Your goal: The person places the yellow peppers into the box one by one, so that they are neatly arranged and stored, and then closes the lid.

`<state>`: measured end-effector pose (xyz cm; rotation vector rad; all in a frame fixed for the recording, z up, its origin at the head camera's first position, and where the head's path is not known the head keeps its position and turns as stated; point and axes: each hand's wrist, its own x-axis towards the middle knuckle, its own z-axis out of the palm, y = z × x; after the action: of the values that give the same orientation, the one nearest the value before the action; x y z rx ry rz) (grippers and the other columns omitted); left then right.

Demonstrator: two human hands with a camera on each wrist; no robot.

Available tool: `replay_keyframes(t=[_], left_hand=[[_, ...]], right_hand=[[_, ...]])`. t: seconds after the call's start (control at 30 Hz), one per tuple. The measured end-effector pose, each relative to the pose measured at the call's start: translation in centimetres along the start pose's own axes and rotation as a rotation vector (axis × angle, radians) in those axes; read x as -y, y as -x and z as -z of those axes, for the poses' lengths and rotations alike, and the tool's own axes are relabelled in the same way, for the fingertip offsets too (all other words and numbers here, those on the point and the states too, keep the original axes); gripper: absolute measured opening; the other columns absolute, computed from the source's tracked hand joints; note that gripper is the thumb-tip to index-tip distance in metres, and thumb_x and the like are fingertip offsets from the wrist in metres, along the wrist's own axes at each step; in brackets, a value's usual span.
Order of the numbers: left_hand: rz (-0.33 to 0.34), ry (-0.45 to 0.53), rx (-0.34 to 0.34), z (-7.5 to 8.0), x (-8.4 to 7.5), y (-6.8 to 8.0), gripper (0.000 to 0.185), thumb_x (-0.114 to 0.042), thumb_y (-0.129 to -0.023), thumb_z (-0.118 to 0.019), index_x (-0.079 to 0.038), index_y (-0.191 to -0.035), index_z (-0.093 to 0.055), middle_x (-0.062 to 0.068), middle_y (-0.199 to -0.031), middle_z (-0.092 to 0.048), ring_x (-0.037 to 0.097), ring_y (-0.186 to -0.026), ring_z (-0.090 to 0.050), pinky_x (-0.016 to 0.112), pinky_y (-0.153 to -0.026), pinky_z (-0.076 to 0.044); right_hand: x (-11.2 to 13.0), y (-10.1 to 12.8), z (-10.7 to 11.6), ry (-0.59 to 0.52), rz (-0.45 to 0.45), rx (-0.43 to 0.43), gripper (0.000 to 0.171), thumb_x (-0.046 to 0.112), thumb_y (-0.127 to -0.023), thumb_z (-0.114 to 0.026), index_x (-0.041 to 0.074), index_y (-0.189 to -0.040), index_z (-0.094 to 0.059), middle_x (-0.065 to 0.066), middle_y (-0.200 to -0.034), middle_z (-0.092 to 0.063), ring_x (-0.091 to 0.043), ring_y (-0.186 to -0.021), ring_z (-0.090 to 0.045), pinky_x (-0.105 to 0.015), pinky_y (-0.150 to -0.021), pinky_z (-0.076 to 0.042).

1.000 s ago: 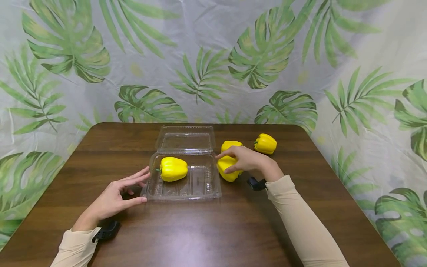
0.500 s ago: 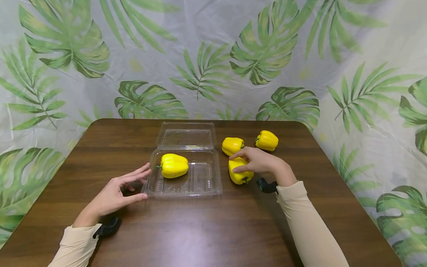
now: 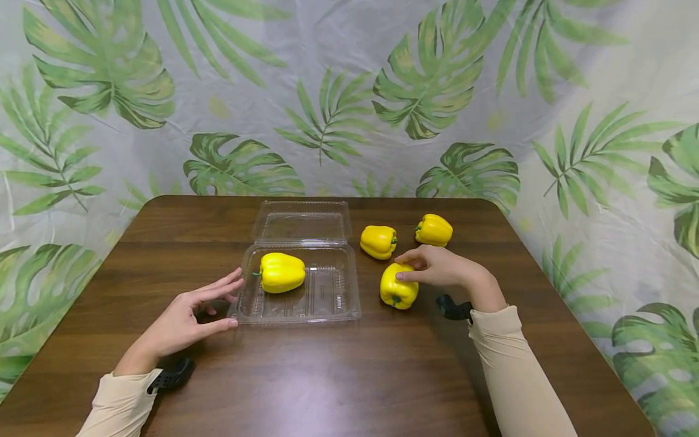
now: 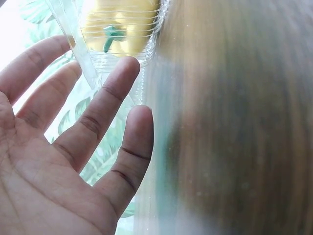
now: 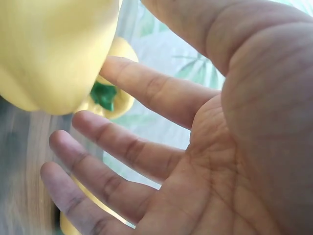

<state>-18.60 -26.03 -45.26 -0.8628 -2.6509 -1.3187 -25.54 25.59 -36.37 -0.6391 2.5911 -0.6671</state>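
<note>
My right hand [image 3: 431, 269] holds a yellow bell pepper [image 3: 397, 294] between thumb and index finger; the pepper stands on the table just right of the container. In the right wrist view the same pepper [image 5: 54, 49] sits against the index finger of my right hand [image 5: 195, 147], whose other fingers are spread and straight. A clear plastic clamshell container [image 3: 300, 317] lies with its lid [image 3: 303, 221] folded back. A second yellow pepper [image 3: 282, 272] lies in its left half. My left hand [image 3: 185, 315] lies flat, fingers straight, at the container's front left corner [image 4: 142, 54].
Two more yellow peppers [image 3: 378, 241] [image 3: 434, 230] lie on the brown wooden table [image 3: 349, 376] behind my right hand. A leaf-print curtain [image 3: 338, 91] hangs behind the table and on both sides.
My right hand has carried its pepper from the container's right edge further right and turned it, so the stem now faces front. The left hand has stayed in place.
</note>
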Motion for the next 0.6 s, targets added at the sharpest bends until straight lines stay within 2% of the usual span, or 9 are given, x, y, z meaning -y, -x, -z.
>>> replay_keyframes(t=[0.23, 0.43, 0.6], left_hand=[[-0.026, -0.017, 0.0, 0.2, -0.3, -0.1, 0.07, -0.014, -0.091, -0.088, -0.011, -0.155, -0.059, 0.006, -0.171, -0.046, -0.003, -0.115, -0.066, 0.026, -0.084, -0.055], [-0.027, -0.023, -0.002, 0.2, -0.4, 0.0, 0.071, -0.015, -0.09, -0.088, -0.011, -0.155, -0.059, 0.004, -0.171, -0.046, -0.003, -0.114, -0.066, 0.026, -0.083, -0.055], [-0.026, -0.023, 0.0, 0.1, -0.4, 0.0, 0.071, -0.015, -0.09, -0.088, -0.012, -0.155, -0.059, 0.004, -0.17, -0.046, -0.003, -0.115, -0.066, 0.026, -0.084, -0.055]], right_hand=[[-0.6, 1.2, 0.1, -0.044, -0.054, 0.012, 0.062, 0.046, -0.105, -0.068, 0.006, -0.151, -0.06, -0.017, -0.154, -0.063, -0.043, -0.142, -0.058, -0.057, -0.116, -0.049], [-1.0, 2.1, 0.3, -0.067, -0.093, 0.03, 0.064, 0.048, -0.103, -0.071, 0.005, -0.15, -0.061, -0.018, -0.153, -0.063, -0.042, -0.141, -0.059, -0.057, -0.115, -0.049], [-1.5, 2.7, 0.4, -0.109, -0.084, 0.034, 0.068, 0.044, -0.101, -0.075, 0.003, -0.153, -0.057, -0.023, -0.156, -0.058, -0.046, -0.144, -0.056, -0.059, -0.117, -0.047]])
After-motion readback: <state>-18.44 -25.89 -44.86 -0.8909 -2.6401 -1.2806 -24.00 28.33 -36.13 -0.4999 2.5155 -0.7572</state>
